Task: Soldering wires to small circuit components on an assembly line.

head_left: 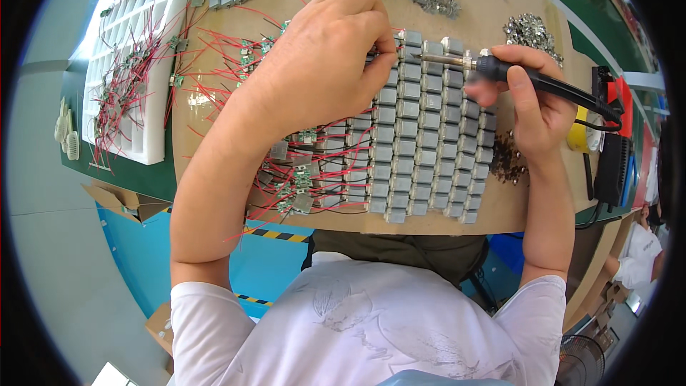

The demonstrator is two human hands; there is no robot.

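Right hand (536,107) grips an iron (494,68); left hand's (332,57) grip is pressed together. Some blocks (407,129) have wires (346,173); many don't.

Soldering iron (493,68), black-handled, nearly level, metal shaft (443,60) pointing left over the grey blocks (427,139), tip contact unclear on my remote feed, blocks packed in close columns, red-wired green boards (303,175) clustered along their left side.

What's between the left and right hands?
Head view: the soldering iron's metal shaft, pointing from the right hand toward the left hand, above rows of grey blocks.
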